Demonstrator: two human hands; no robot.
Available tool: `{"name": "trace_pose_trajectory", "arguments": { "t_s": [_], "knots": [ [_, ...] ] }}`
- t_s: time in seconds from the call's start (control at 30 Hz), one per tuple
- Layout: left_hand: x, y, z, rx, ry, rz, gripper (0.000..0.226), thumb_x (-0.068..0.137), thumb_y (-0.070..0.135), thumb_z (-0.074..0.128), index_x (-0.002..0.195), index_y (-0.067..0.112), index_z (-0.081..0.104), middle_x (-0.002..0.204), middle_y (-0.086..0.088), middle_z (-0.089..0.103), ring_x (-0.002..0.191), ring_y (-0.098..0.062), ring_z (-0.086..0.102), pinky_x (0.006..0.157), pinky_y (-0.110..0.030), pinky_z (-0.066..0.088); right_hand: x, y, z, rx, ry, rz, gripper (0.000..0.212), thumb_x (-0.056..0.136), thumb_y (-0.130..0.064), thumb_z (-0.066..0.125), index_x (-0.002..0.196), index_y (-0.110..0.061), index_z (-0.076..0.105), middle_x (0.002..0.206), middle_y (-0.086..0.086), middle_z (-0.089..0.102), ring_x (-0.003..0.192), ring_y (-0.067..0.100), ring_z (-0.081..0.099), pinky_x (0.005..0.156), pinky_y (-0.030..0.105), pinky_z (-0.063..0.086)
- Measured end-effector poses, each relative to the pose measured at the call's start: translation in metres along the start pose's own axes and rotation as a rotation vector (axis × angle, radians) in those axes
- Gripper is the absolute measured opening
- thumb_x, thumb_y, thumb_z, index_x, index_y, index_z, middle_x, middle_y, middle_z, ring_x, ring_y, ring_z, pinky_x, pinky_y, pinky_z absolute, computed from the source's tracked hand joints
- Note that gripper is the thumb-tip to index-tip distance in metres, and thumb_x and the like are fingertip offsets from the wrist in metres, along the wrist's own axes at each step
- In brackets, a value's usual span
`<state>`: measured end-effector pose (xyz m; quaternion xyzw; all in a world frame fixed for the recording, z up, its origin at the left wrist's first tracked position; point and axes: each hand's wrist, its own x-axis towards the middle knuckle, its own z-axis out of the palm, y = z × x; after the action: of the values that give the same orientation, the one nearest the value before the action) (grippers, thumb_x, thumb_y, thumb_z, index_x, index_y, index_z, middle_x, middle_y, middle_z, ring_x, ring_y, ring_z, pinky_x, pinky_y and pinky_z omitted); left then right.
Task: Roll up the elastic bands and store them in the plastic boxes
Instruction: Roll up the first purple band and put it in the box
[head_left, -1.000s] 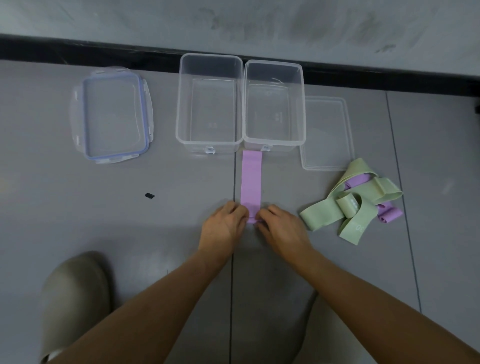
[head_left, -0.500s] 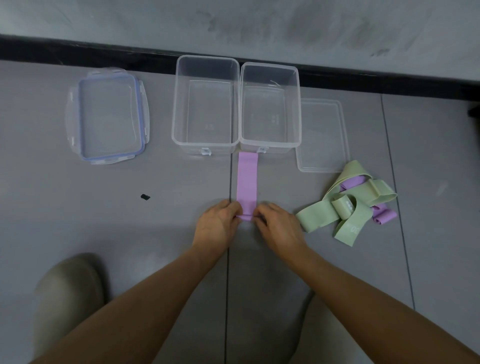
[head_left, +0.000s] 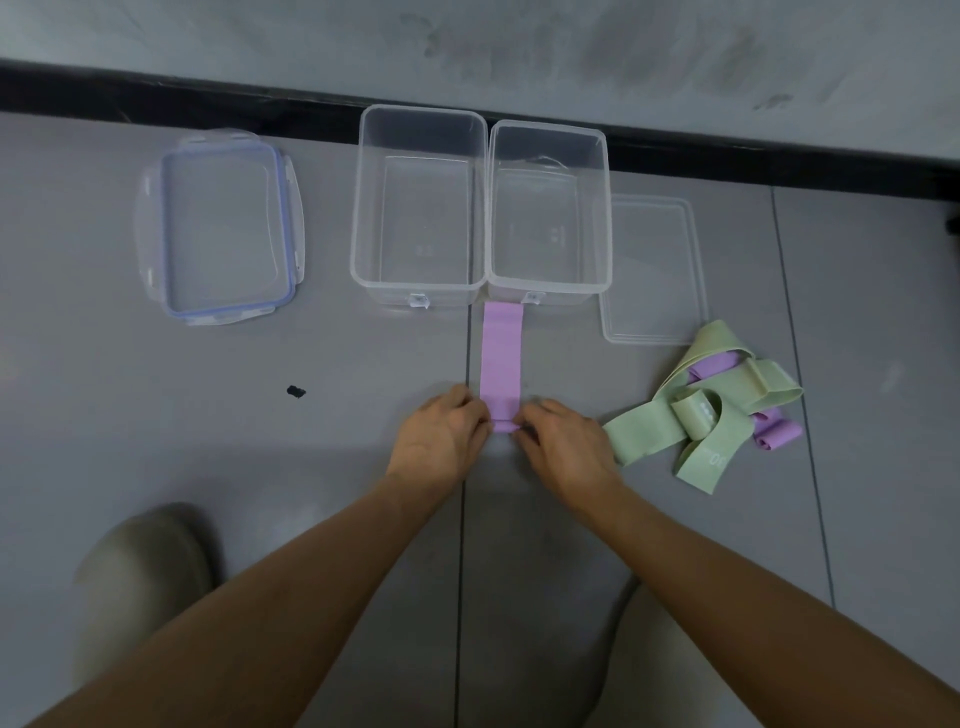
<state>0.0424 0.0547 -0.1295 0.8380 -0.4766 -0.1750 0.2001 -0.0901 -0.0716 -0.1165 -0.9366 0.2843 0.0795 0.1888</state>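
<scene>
Pinching the purple band's (head_left: 500, 358) rolled near end with left hand (head_left: 439, 441) and right hand (head_left: 563, 447), we saw it stretch straight away toward the boxes (head_left: 602, 208).

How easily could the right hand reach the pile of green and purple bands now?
Probably yes: the pile lies just beside the right hand, nothing between them, but that hand pinches the purple band and must release it first.
</scene>
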Motion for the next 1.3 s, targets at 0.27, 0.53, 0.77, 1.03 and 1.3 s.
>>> {"name": "trace_pose_trajectory", "arguments": {
  "t_s": [0.27, 0.53, 0.77, 1.03, 1.3],
  "knots": [
    [0.008, 0.000, -0.007, 0.024, -0.096, -0.025, 0.017, 0.087, 0.034, 0.064, 0.093, 0.019, 0.069, 0.096, -0.003, 0.061, 0.086, -0.031, 0.061, 0.070, -0.038, 0.052, -0.003, -0.001, 0.003, 0.068, 0.018, 0.052, 0.023, 0.093, -0.039, 0.059, 0.111, -0.024, 0.060, 0.106, 0.003, 0.053, 0.082, 0.034, 0.063, 0.064, 0.041, 0.051],
    [0.011, 0.004, -0.007, -0.072, -0.088, -0.086, 0.014, 0.086, 0.029, 0.062, 0.096, 0.020, 0.061, 0.101, -0.004, 0.059, 0.085, -0.033, 0.061, 0.068, -0.041, 0.051, 0.002, 0.001, -0.002, 0.068, -0.006, 0.007, 0.019, 0.095, -0.035, 0.056, 0.108, -0.025, 0.065, 0.100, 0.002, 0.056, 0.081, 0.031, 0.064, 0.066, 0.041, 0.052],
    [0.006, 0.005, -0.004, 0.009, -0.029, 0.030, 0.017, 0.081, 0.029, 0.071, 0.090, 0.016, 0.065, 0.092, -0.006, 0.060, 0.075, -0.032, 0.061, 0.058, -0.037, 0.049, 0.002, -0.001, -0.002, 0.091, -0.015, 0.024, 0.015, 0.095, -0.033, 0.056, 0.107, -0.024, 0.060, 0.105, 0.002, 0.055, 0.083, 0.030, 0.064, 0.067, 0.042, 0.053],
    [0.015, 0.002, -0.001, -0.014, -0.014, -0.056, 0.012, 0.088, 0.027, 0.062, 0.091, 0.018, 0.070, 0.093, -0.004, 0.061, 0.078, -0.031, 0.062, 0.067, -0.041, 0.054, 0.006, 0.001, -0.008, 0.124, 0.042, 0.044, 0.019, 0.096, -0.035, 0.054, 0.109, -0.024, 0.064, 0.103, 0.002, 0.060, 0.086, 0.030, 0.065, 0.071, 0.040, 0.052],
    [0.017, 0.006, -0.003, -0.058, -0.040, -0.103, 0.011, 0.088, 0.025, 0.061, 0.094, 0.018, 0.066, 0.094, -0.005, 0.064, 0.083, -0.032, 0.062, 0.071, -0.037, 0.050, 0.011, 0.000, -0.008, 0.125, 0.001, 0.046, 0.014, 0.093, -0.039, 0.057, 0.099, -0.027, 0.061, 0.099, -0.001, 0.058, 0.082, 0.027, 0.064, 0.069, 0.037, 0.051]
  ]
}}
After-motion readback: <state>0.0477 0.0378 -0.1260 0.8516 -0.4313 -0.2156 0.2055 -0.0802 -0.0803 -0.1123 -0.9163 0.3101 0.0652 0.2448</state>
